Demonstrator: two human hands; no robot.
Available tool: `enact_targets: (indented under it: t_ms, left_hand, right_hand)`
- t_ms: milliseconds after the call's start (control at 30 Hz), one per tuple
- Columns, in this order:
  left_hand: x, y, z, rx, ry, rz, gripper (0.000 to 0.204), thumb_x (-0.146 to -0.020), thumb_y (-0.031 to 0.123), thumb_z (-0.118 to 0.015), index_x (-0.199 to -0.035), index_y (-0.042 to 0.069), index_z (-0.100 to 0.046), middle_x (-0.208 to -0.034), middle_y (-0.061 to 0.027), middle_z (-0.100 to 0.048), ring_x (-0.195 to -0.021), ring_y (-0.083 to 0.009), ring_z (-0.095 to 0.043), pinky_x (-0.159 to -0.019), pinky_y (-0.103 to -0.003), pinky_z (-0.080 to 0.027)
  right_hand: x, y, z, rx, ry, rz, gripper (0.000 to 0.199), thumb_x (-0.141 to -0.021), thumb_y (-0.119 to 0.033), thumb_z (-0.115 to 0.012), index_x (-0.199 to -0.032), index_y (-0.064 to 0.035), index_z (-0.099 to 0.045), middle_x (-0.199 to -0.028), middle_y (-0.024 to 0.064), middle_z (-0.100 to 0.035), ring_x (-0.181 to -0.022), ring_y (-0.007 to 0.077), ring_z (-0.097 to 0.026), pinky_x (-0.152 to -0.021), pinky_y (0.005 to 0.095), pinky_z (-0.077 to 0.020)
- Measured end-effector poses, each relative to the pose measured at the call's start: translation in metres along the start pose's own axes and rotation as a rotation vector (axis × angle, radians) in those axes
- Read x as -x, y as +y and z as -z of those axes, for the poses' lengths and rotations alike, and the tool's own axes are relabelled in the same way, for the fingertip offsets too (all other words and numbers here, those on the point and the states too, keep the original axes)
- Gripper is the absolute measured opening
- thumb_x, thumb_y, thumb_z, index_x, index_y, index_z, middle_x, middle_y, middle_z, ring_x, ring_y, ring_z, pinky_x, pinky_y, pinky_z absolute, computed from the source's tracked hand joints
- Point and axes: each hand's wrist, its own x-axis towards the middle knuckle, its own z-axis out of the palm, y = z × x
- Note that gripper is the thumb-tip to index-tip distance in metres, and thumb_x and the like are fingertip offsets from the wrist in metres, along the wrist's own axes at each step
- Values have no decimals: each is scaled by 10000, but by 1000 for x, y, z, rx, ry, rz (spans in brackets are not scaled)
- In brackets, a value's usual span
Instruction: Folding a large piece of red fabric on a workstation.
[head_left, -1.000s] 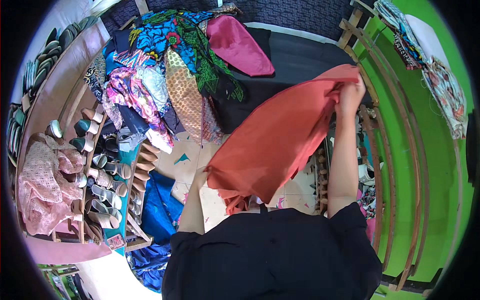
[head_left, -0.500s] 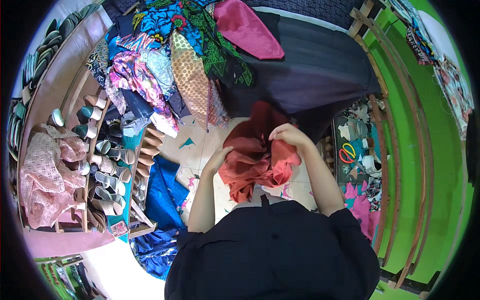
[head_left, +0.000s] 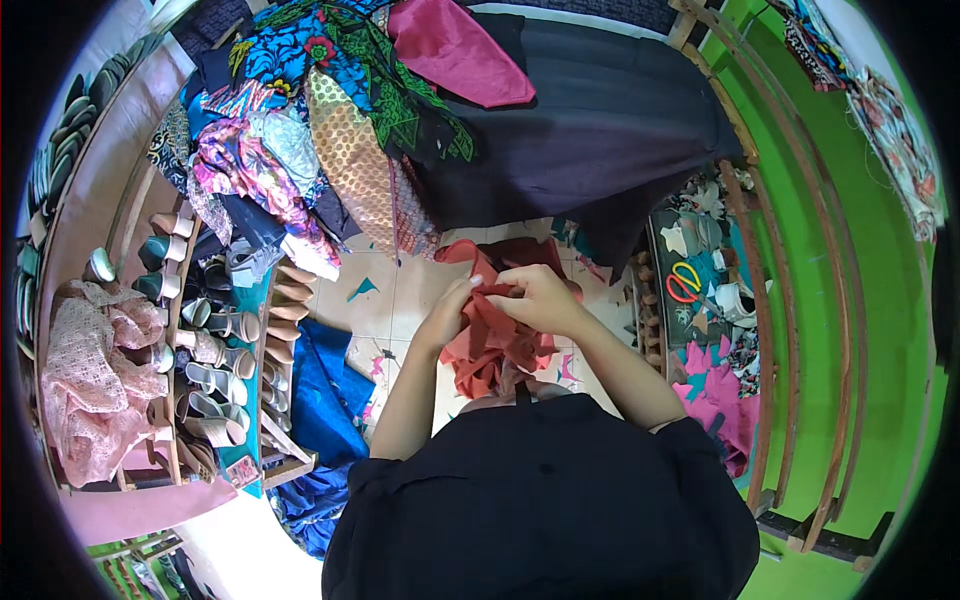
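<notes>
Over my remote feed I see a loose, plain black fabric shirt [head_left: 540, 510] with short sleeves [head_left: 692, 447], bare forearms [head_left: 408, 410], and a narrow dark strip [head_left: 523, 394] near the neckline.

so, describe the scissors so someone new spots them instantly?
Find the green wall at the picture's right, then the wooden rails in front of it. Just left of them, beyond the bright pink cloth pieces, is a dark surface strewn with scraps. The scissors lie there, set apart by one red and one yellow handle loop.
</notes>
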Motion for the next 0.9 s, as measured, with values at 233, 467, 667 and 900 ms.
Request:
enact_targets:
  t_ms: [233, 467, 667, 900]
  left_hand:
    - [14, -9, 0, 767, -43, 58, 559, -918, 440, -317, -1217, -26, -396, -1199, -118, -457, -1064, -177, -465, -916, -307, -369]
    - [11, 1, -2, 502, 114, 136, 464, -935, 328, -330, -1209, -39, -404, -1139, -105, -499, -1029, -152, -485, -895, -269, -378]
    - [20, 0, -12, 369, 240, 168, 451, -935, 336, -319, -1183, -24, -429, -1069, -95, -523, -916, -119, -493, -803, -235, -394]
    - [21, 7, 1, 237, 53, 79, 234, -914, 281, -433, -892, 50, -463, -839, 3, -462, -767, -68, -424, -664, -213, -365]
  right_hand:
    - [-6, 20, -28, 47, 216, 104, 137, -759, -79, -599, -841, 31, -603, -593, 26, -573, -555, 28, -478, -462, 218, -386]
    - [-2, 10, -38, 122, 345, 137, 201, -735, -200, -638, -764, -4, -604, -587, 99, -585, -522, 146, -537, -472, 284, -406]
    - [4, 1, -37, 269, 381, 174, 261, -700, -302, -668, -709, -53, -592, -537, 98, -558, -504, 266, -566, -479, 357, -423]
    - [4, 13, -43, 271, 253, 296, 262, -637, -258, -687, -755, -67, -552, -543, 86, -555, -520, 261, -568, -480, 366, -419]
